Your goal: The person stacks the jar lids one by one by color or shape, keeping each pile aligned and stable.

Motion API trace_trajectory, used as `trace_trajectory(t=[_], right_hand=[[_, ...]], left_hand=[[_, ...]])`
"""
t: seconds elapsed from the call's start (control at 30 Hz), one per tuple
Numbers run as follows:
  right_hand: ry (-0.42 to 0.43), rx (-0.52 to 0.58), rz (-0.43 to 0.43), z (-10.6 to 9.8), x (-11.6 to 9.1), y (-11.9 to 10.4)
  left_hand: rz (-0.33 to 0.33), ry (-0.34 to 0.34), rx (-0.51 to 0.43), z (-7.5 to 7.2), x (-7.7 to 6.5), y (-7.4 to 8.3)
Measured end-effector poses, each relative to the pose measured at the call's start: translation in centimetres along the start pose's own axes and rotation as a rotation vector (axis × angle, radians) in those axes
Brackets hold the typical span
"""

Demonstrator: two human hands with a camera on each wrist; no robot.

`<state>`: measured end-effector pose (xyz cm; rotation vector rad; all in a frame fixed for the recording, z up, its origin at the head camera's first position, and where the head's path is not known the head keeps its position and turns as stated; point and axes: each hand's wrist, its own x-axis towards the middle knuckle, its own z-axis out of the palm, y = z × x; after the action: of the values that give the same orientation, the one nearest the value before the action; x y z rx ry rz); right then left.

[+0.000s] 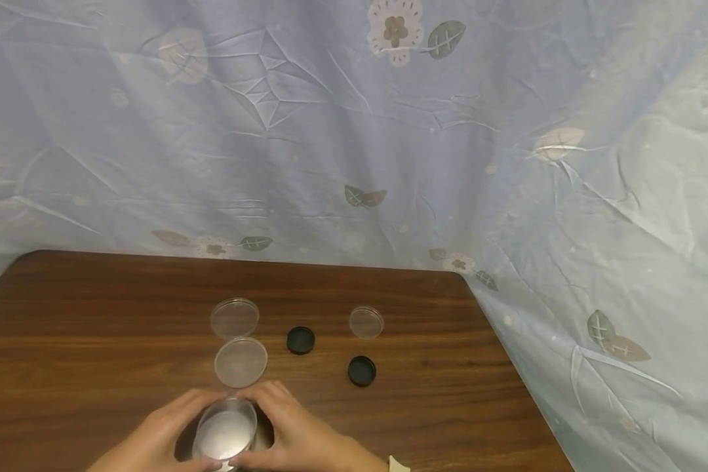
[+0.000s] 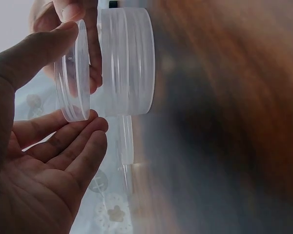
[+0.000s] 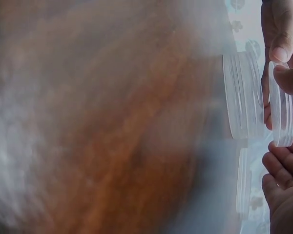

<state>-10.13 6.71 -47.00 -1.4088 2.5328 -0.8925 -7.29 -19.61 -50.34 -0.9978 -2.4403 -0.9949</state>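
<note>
A clear petri dish [image 1: 227,432] is held level between both hands at the near edge of the head view. My left hand [image 1: 168,423] grips it from the left, thumb at the near rim and fingers at the far rim. From the right, my right hand [image 1: 289,419] pinches the same rim. Just below the held dish, with a narrow gap between, a stack of clear petri dishes [image 2: 129,61] stands on the table; the right wrist view shows this stack [image 3: 242,95] too. Beyond the hands lies another clear petri dish [image 1: 240,362].
Farther back on the brown wooden table [image 1: 94,328] is one more large clear dish [image 1: 235,318]. To the right are two small round black dishes [image 1: 300,340] and a smaller clear dish [image 1: 366,322]. Flowered cloth [image 1: 307,164] hangs behind the table and along its right side.
</note>
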Motion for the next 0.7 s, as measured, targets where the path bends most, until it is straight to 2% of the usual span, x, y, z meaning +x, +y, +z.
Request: trace_trajectory(t=[0.23, 0.37, 0.7], right_hand=[[-0.032, 0.019, 0.013, 0.24, -0.01, -0.09], [-0.038, 0.014, 0.015, 0.32, -0.02, -0.17], [-0.039, -0.040, -0.039, 0.79, 0.01, -0.18]], left_hand=[[-0.023, 0.023, 0.003, 0.43, -0.72, 0.13], [-0.016, 0.047, 0.027, 0.55, -0.73, 0.34], [0.097, 0.090, 0.004, 0.93, -1.03, -0.20]])
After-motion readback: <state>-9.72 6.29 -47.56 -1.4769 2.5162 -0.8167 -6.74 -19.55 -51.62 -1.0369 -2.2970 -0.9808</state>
